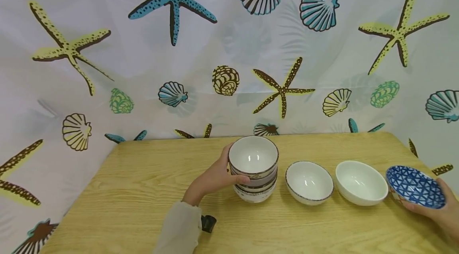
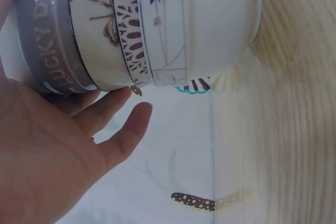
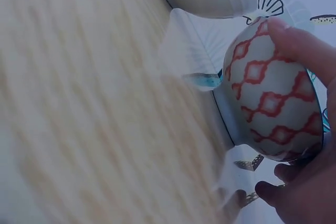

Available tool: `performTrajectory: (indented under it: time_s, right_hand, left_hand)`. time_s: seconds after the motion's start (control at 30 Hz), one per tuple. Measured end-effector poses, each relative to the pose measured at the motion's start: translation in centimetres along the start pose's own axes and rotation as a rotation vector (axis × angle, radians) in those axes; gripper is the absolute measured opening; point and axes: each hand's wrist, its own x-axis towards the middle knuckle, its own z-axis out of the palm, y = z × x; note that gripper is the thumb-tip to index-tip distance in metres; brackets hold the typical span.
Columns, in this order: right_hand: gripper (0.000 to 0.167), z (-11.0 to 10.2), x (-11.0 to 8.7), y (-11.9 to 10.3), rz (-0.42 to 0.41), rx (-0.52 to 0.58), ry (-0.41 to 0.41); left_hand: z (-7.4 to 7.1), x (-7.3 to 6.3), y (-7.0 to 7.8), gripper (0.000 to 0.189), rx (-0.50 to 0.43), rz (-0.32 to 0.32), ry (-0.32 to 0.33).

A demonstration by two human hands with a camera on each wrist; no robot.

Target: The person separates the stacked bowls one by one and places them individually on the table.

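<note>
1. I'm placing everything off the stack (image 1: 256,180) of bowls on the worktop (image 1: 143,202), it's the obvious landmark.
2. Left hand (image 1: 218,173) has hold of the stack from its left side, thumb across the near face, fingers round the far side. On the left wrist cam one fingertip looks just off the wall.
3. Blue bowl (image 1: 416,186) is way out to the right of the stack, last in the row. Right hand (image 1: 444,211) is gripping it, thumb on the near side.
4. The bit I'd care about: from the right hand, the stack lies off to the left, with the brown-rimmed bowl (image 1: 309,183) and then the white bowl (image 1: 360,184) in between.
5. Bowls are round, so no long axis to line up. Blue one looks a bit tilted to me; can't tell if its foot touches the worktop.
6. Nearer hand to the blue bowl is the right, easily.
</note>
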Motion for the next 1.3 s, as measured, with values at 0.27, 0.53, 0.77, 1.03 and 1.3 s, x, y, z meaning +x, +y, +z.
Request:
performTrajectory:
  time_s: [0.27,0.53,0.77,1.03,1.3]
  right_hand:
    - [0.115,-0.5,-0.5,-0.7,-0.003,-0.015,0.002]
    - [0.11,-0.6,1.3,0.8,-0.004,-0.075,0.056]
    - [0.104,-0.4,4.8,4.0,-0.06,-0.068,0.152]
    - [0.097,-1.0,5.9,4.4,-0.174,-0.072,0.176]
    - [0.093,-1.0,6.6,4.3,-0.227,-0.033,0.185]
  left_hand:
    - [0.2,0.1,-0.1,0.114,0.006,-0.003,0.008]
    - [0.0,0.1,-0.1,0.114,0.007,0.012,0.001]
    - [0.0,0.0,-0.2,0.115,0.003,0.029,-0.003]
    - [0.0,0.0,-0.1,0.115,0.004,0.031,-0.007]
    - [0.0,0.0,-0.3,0.115,0.011,0.025,-0.001]
